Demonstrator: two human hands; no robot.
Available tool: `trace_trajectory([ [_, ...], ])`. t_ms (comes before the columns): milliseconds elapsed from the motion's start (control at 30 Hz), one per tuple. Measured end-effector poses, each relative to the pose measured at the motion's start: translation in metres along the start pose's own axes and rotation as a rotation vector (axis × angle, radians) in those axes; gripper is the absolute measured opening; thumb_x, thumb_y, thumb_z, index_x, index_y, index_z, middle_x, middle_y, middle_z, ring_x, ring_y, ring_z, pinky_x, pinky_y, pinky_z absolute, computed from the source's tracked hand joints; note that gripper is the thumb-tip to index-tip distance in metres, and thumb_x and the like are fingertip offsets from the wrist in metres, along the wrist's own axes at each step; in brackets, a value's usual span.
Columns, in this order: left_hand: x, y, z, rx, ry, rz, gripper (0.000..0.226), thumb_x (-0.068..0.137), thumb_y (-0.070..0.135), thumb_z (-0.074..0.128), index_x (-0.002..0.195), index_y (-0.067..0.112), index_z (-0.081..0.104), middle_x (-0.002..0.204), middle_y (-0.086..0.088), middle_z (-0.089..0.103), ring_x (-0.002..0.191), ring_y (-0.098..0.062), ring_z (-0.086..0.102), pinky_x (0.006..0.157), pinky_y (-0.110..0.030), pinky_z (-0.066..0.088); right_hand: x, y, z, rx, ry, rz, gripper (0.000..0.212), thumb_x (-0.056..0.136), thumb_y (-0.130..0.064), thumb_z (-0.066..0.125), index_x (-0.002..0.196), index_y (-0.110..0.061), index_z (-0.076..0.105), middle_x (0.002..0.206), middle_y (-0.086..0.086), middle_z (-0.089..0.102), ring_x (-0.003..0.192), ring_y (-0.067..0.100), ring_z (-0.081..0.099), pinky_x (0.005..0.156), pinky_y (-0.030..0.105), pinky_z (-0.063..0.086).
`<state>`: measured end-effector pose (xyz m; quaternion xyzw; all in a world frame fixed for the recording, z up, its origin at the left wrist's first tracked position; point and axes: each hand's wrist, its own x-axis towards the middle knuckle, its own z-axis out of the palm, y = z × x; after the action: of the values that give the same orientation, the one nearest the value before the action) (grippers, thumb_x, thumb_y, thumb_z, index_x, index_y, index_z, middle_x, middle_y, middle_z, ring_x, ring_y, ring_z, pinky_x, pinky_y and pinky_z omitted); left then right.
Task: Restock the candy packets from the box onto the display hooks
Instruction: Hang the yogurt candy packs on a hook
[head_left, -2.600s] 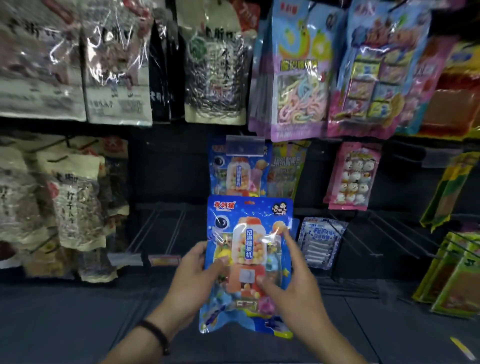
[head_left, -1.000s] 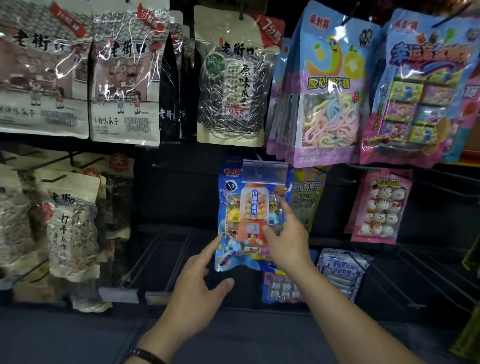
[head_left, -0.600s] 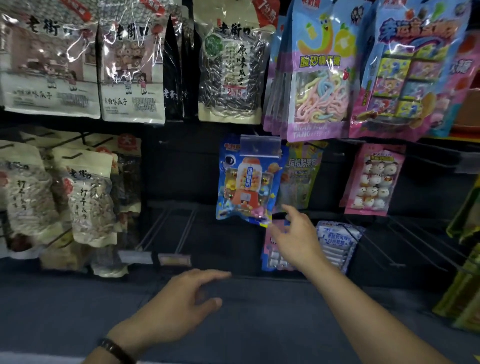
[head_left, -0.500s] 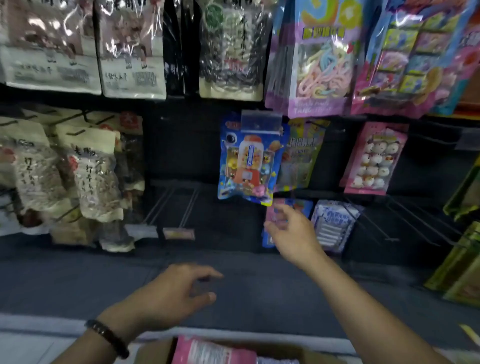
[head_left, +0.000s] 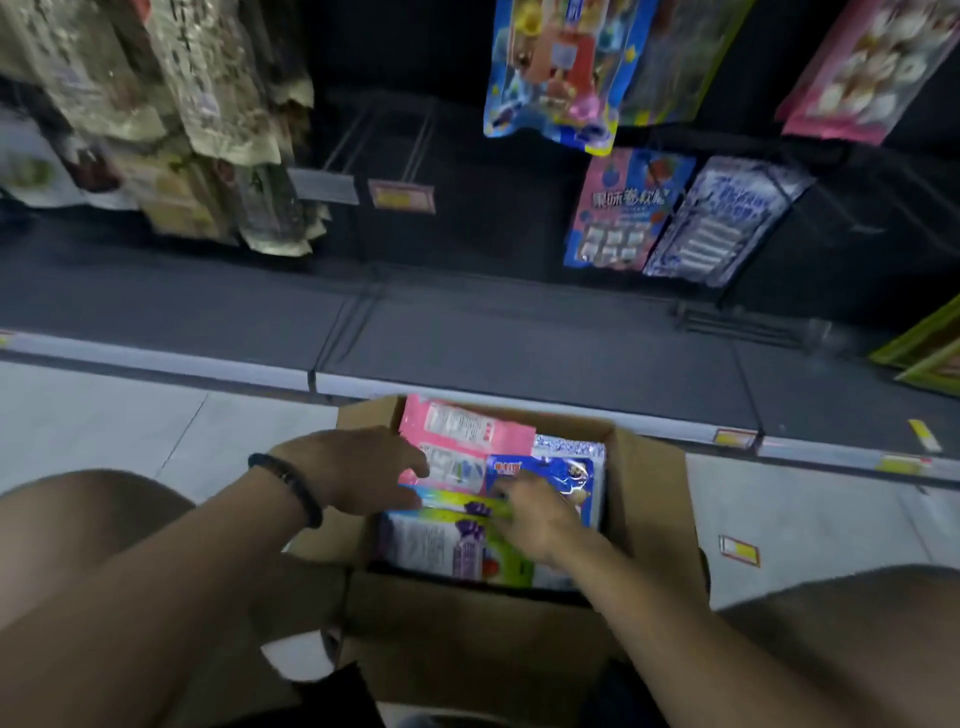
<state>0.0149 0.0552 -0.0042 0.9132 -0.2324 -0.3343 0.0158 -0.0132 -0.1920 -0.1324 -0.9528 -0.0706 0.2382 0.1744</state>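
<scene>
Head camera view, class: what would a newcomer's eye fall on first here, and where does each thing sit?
The open cardboard box on the floor, bottom centre, is crammed with bright packets, with a pink packet uppermost at its far side. Both hands reach into it: the left hand touches the pink packet and the right hand lies by a blue packet. Above, a hanging candy packet shows against the dark display.

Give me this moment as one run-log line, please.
stage: fetching from box | left hand: open, touching pink packet | right hand: open, on blue packet
</scene>
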Motion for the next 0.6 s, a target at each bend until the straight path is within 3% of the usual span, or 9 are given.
trace_trajectory([
  [100,0.000,0.013,0.005,-0.018,-0.070,0.033,0.053,0.102,0.054,0.056,0.150,0.032,0.049,0.151,0.005,0.055,0.131,-0.016,0.054,0.105,-0.032,0.045,-0.003,0.004,0.031,-0.155,-0.099,-0.005,0.064,0.097,-0.029,0.069,0.156,-0.025,0.044,0.151,0.010,0.049,0.140,0.034,0.045,0.114,0.048,0.046],
  [267,0.005,0.012,0.005,-0.013,-0.101,0.009,0.058,0.103,0.055,0.053,0.154,0.029,0.045,0.154,0.003,0.053,0.133,-0.018,0.053,0.101,-0.030,0.043,-0.002,0.016,0.046,-0.274,-0.177,0.036,0.072,0.098,-0.022,0.068,0.161,-0.019,0.032,0.163,0.011,0.039,0.152,0.036,0.032,0.123,0.053,0.032],
  [333,0.006,0.009,0.004,-0.002,-0.102,-0.006,0.058,0.103,0.055,0.053,0.154,0.028,0.046,0.151,0.003,0.055,0.127,-0.018,0.056,0.094,-0.027,0.042,0.000,0.020,0.046,-0.237,-0.170,0.088,0.064,0.096,-0.018,0.069,0.154,-0.019,0.041,0.154,0.012,0.050,0.144,0.035,0.045,0.118,0.050,0.040],
  [433,0.008,0.003,0.007,0.002,-0.125,-0.009,0.056,0.101,0.058,0.053,0.148,0.027,0.052,0.140,0.004,0.062,0.113,-0.013,0.059,0.091,-0.027,0.048,0.003,0.023,0.049,-0.133,-0.188,0.140,0.036,0.097,-0.024,0.069,0.132,-0.022,0.063,0.132,0.007,0.065,0.120,0.027,0.064,0.100,0.040,0.054],
  [533,0.011,-0.001,0.009,-0.008,-0.145,-0.018,0.058,0.100,0.061,0.054,0.147,0.029,0.051,0.141,0.005,0.062,0.112,-0.012,0.058,0.093,-0.029,0.051,0.005,0.023,0.054,-0.002,-0.202,0.128,0.008,0.099,-0.026,0.069,0.107,-0.027,0.072,0.109,0.000,0.068,0.103,0.021,0.067,0.091,0.036,0.057],
  [600,0.010,-0.002,0.006,-0.015,-0.128,-0.018,0.062,0.100,0.060,0.055,0.152,0.029,0.045,0.148,0.003,0.058,0.120,-0.015,0.059,0.096,-0.031,0.050,0.008,0.024,0.044,0.153,-0.180,0.126,0.007,0.102,-0.027,0.067,0.101,-0.029,0.074,0.106,-0.004,0.068,0.096,0.014,0.067,0.083,0.030,0.056],
])
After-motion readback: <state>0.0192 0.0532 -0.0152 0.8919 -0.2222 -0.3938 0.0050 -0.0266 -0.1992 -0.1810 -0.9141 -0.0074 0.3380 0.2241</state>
